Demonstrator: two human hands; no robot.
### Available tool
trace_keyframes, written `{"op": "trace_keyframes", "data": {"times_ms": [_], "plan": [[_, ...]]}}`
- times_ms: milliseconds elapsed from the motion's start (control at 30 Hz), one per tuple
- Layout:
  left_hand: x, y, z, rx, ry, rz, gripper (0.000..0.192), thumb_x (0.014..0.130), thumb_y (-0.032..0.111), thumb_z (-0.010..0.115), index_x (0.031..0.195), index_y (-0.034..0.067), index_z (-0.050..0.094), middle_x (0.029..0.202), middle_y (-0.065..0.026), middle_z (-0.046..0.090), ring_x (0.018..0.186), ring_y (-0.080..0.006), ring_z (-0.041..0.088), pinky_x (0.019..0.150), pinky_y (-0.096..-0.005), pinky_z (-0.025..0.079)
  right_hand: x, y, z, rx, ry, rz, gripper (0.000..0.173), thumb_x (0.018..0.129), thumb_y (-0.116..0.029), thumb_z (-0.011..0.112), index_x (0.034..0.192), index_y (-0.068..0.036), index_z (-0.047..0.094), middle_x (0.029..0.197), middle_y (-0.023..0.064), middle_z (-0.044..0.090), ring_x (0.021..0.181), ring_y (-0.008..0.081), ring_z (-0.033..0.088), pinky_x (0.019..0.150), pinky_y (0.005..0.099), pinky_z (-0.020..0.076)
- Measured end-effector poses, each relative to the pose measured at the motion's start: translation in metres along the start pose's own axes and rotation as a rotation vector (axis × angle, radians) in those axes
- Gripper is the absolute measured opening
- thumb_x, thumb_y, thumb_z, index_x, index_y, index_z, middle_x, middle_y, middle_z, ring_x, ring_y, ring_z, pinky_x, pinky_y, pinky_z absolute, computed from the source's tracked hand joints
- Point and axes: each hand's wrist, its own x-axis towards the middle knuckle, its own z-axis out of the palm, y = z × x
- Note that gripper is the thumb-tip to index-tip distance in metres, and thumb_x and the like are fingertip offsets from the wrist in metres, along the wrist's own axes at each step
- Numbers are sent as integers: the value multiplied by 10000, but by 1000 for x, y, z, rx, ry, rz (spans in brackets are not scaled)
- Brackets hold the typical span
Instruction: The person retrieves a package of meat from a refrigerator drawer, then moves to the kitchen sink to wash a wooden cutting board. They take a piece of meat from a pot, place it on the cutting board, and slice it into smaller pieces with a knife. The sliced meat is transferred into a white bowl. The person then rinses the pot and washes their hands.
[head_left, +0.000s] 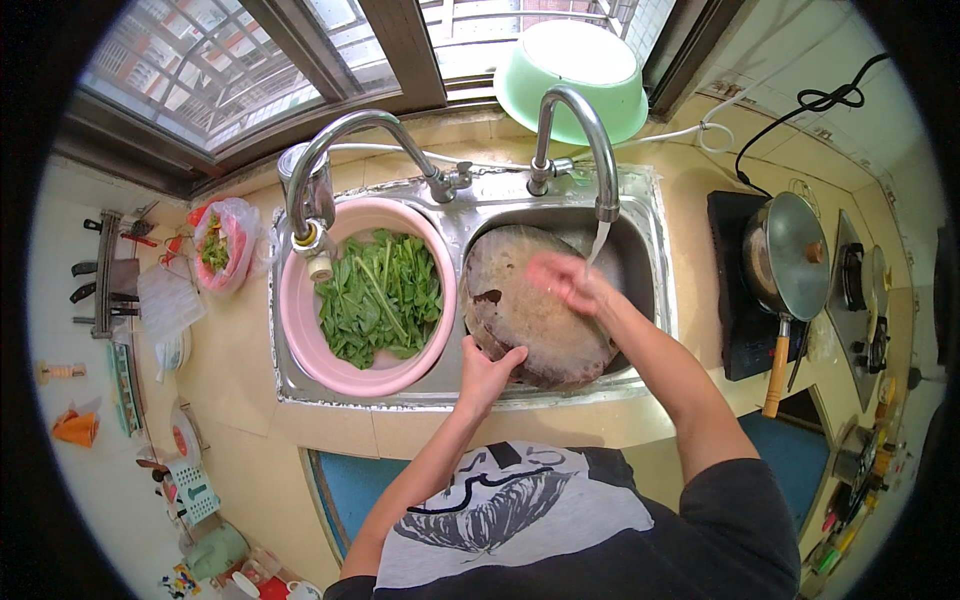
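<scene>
A thick round wooden chopping board (540, 322), stained and with a dark hole or chip near its left side, lies tilted in the right sink basin (637, 281). My left hand (484, 375) grips its near left edge, thumb on top. Over the board's upper right part is my right hand (566, 281), blurred, its fingers apart and nothing seen in it. Water runs from the right faucet (607, 202) beside that hand. Whether the right fingers touch the wood is unclear.
A pink basin (292, 330) of leafy greens (382, 300) fills the left sink under another faucet (360, 120). Behind stands an upturned green basin (570, 82). A lidded wok (787, 255) sits on a black cooker (731, 300) at right; knives (90, 281) hang at left.
</scene>
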Motion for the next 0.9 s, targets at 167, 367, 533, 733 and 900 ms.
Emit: {"op": "trace_keyframes", "data": {"times_ms": [167, 367, 533, 733, 900], "plan": [[-2, 18, 9, -11, -39, -54, 552, 788, 178, 727, 1149, 40, 333, 1063, -133, 582, 864, -192, 624, 583, -292, 522, 44, 17, -48, -1047, 431, -411, 662, 961, -348, 466, 1477, -47, 181, 1530, 188, 172, 1422, 297, 167, 1138, 476, 192], [-6, 14, -13, -177, -50, -221, 409, 872, 258, 572, 1140, 61, 335, 1089, -140, 566, 883, -225, 634, 657, -330, 541, -1, 49, 113, -1683, -109, -434, 777, 947, -603, 225, 1490, -59, 117, 1562, 125, 85, 1446, 273, 39, 1158, 453, 40], [-11, 26, -8, -179, -82, -222, 392, 887, 258, 542, 1155, 61, 335, 1110, -140, 562, 898, -235, 642, 686, -348, 541, 47, 6, -17, -1678, 475, -73, 686, 941, -539, 298, 1474, -110, 251, 1525, 166, 222, 1412, 326, 202, 1125, 526, 162], [-10, 22, -13, -120, -22, -247, 378, 891, 251, 515, 1181, 53, 376, 1110, -116, 556, 875, -244, 642, 676, -342, 540, 18, -19, 60, -891, -63, -46, 502, 972, -337, 461, 1327, 18, 469, 1330, 148, 517, 1221, 251, 491, 1062, 355, 353], [-10, 27, -7, -147, -69, -247, 385, 899, 245, 507, 1203, 52, 369, 1152, -128, 555, 889, -253, 645, 677, -338, 542, -33, -78, 82, -936, -521, 631, 346, 940, -210, 559, 1189, 29, 583, 1095, 128, 650, 1003, 196, 625, 927, 317, 485]]}}
